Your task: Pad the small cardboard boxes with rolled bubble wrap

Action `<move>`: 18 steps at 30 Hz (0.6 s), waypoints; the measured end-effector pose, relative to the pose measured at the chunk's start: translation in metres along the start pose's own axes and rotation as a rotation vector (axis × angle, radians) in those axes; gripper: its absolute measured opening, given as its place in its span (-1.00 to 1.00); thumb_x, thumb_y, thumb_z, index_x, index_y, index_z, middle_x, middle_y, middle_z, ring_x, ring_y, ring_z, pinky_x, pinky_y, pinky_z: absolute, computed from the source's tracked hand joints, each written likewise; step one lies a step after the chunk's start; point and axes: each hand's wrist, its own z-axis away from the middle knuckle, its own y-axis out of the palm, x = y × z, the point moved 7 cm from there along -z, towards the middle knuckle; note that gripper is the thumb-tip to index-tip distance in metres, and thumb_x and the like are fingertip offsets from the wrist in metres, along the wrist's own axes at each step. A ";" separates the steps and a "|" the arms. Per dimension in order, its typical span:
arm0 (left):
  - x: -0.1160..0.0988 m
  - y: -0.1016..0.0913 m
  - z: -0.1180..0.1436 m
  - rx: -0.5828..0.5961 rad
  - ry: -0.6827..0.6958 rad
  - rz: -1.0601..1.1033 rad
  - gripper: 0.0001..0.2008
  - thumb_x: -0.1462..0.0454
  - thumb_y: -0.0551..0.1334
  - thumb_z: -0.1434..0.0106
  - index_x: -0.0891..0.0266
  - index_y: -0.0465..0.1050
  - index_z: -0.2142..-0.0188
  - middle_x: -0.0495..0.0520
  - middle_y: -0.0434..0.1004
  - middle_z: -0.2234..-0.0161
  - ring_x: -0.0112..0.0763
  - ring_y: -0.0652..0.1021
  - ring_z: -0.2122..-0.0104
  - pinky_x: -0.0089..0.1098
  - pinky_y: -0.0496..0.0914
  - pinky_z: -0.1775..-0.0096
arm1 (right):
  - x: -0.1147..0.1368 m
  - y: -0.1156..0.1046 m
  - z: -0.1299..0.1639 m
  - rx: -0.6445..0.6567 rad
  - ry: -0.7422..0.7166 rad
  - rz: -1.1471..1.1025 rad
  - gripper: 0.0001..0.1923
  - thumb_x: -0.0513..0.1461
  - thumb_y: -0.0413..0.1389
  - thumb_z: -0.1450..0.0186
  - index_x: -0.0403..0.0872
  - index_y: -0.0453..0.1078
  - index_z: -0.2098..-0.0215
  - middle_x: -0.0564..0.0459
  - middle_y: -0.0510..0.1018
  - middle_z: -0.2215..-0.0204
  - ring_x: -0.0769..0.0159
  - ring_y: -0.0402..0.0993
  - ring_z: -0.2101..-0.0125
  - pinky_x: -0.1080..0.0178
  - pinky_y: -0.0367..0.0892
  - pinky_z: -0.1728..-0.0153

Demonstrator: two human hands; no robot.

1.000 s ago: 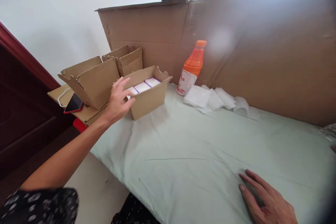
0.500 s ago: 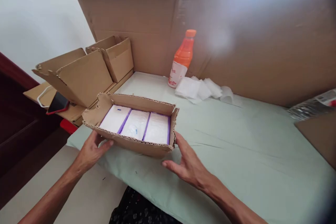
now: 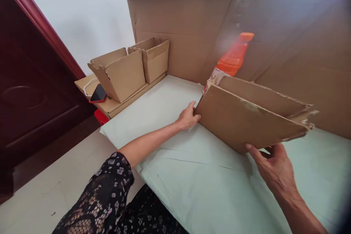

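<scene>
White wall [image 3: 90, 11], dark red wooden door [image 3: 30, 91] at left, pale beige floor [image 3: 41, 193], soft daylight.

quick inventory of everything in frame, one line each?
held cardboard box: 1, brown, tilted above the cloth, side wall to camera
empty cardboard boxes: 2, brown, open, back left
flat cardboard: brown, under those boxes
phone: 1, red case, on the flat cardboard
bottle: 1, orange, behind the held box
cardboard screen: brown, upright along the back
cloth: pale green, covers the surface
left hand: at the held box's left end
right hand: under its right end
</scene>
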 end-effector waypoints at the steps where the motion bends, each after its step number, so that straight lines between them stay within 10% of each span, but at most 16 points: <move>1: 0.003 0.003 -0.003 -0.002 -0.010 -0.034 -0.23 0.33 0.27 -0.15 0.35 0.12 -0.35 0.35 0.52 -0.12 -0.08 0.55 -0.07 -0.09 0.42 -0.11 | -0.007 0.001 -0.003 0.001 0.005 0.000 -0.41 0.15 0.22 -0.12 0.08 0.33 -0.02 -0.28 0.55 -0.03 -0.19 0.61 0.21 -0.14 0.47 0.25; 11: 0.047 -0.098 0.076 -0.060 0.057 -0.231 -0.49 0.34 0.24 -0.11 0.27 0.46 -0.10 0.28 0.50 -0.10 -0.03 0.48 -0.12 0.01 0.34 -0.21 | -0.033 0.015 0.008 -0.009 -0.027 -0.114 -0.33 0.10 0.25 -0.11 0.05 0.35 -0.12 -0.20 0.59 0.04 -0.13 0.60 0.11 -0.15 0.49 0.06; 18: 0.038 -0.029 0.018 0.005 0.114 0.010 -0.23 0.27 0.32 -0.09 0.23 0.23 -0.31 0.34 0.34 -0.27 0.03 0.42 -0.22 0.02 0.38 -0.17 | -0.016 0.013 0.000 0.070 -0.055 -0.269 -0.25 0.09 0.30 -0.11 -0.02 0.26 -0.16 -0.17 0.54 -0.05 0.04 0.57 0.09 0.02 0.54 0.14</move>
